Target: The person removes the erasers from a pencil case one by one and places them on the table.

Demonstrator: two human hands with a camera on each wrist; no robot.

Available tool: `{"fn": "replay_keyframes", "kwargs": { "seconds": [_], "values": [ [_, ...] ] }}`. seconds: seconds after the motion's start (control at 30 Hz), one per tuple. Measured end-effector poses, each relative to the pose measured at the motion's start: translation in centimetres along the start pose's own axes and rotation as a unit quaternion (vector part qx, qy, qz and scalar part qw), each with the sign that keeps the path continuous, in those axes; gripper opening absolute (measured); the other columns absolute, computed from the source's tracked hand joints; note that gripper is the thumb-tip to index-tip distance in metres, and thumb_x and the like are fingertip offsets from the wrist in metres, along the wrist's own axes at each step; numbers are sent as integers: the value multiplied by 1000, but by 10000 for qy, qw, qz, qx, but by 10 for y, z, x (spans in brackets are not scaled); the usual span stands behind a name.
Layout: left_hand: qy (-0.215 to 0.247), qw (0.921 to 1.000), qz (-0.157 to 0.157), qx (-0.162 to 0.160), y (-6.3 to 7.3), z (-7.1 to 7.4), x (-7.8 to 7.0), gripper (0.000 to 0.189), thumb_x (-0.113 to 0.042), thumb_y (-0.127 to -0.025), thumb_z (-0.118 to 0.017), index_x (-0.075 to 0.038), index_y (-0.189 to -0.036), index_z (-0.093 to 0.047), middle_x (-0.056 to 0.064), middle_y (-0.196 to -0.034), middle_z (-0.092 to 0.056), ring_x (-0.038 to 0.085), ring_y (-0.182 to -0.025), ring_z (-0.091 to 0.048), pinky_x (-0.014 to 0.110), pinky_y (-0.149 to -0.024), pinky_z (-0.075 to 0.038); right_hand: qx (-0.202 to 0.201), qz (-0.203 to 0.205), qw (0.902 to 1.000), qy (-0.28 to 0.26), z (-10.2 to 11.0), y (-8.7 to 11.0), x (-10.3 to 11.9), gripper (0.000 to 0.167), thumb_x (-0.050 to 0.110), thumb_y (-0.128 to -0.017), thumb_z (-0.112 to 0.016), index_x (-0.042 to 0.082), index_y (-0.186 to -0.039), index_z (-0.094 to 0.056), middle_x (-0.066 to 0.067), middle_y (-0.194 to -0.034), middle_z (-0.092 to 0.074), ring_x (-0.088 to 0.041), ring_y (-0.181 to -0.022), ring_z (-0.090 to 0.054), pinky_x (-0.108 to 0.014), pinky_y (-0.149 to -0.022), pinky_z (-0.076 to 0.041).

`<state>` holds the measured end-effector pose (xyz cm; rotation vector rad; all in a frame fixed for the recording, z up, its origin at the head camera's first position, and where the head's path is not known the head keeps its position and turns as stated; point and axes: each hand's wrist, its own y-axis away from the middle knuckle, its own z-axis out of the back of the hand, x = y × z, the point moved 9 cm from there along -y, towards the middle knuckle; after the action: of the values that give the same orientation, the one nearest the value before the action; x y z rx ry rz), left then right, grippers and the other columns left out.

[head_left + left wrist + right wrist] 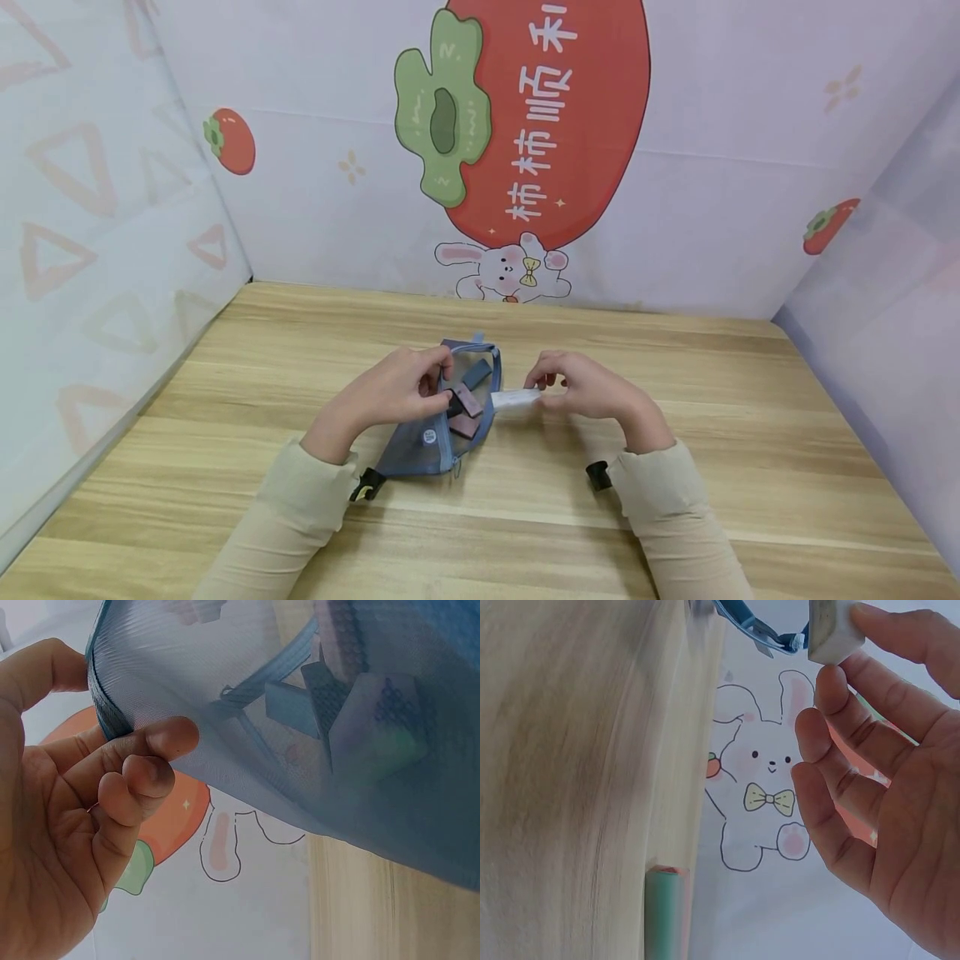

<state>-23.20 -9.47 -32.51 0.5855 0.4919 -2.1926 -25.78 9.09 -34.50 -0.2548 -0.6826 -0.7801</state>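
Here, left hand (390, 387): at ten o'clock of the pouch (412, 451), pinching it narrowly.
Right hand (588, 387): at the pouch's three o'clock, a narrow hold on a white bar (514, 399).
White bar: inner end by the pouch; touching, cannot tell.
Pouch: between the hands, unzipped, small blocks (477, 372) inside.

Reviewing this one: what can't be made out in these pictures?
Right wrist: top of the white block, cut off by upper edge.
Right wrist: rest of the green object, cut off by bottom edge.
Head: print on the round label of the pouch, too small.
Left wrist: details of pieces, blurred behind the mesh.
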Motion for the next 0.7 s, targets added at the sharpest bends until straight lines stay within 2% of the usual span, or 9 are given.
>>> {"fn": "replay_keyframes", "kwargs": {
  "seconds": [0.3,0.5,0.7],
  "values": [
    [-100,9999,111,27,0,-1,2,17,-17,-84,-63,-10,-98,-58,-9,-65,-53,4,-59,-49,22,-59,-44,-174,-131,9998,-21,8,5,-10,16,6,-85,-70,11,-100,-73,0,-96,-65,-26,-95,-58,-46,-84,-51],
    [-81,9999,103,46,0,-2,1,15,-17,-84,-63,-12,-97,-57,-9,-65,-54,5,-59,-50,22,-59,-45,-291,-260,9992,-41,15,10,-17,16,7,-86,-70,11,-101,-73,-1,-98,-65,-28,-94,-56,-34,-76,-48],
    [-84,10000,40,16,0,-2,1,14,-16,-84,-63,-13,-95,-57,-9,-64,-53,4,-59,-49,22,-59,-45,-362,-507,9980,-68,21,16,-24,16,8,-87,-69,10,-103,-72,-2,-100,-64,-27,-93,-58,-37,-81,-51]
  ]
}}
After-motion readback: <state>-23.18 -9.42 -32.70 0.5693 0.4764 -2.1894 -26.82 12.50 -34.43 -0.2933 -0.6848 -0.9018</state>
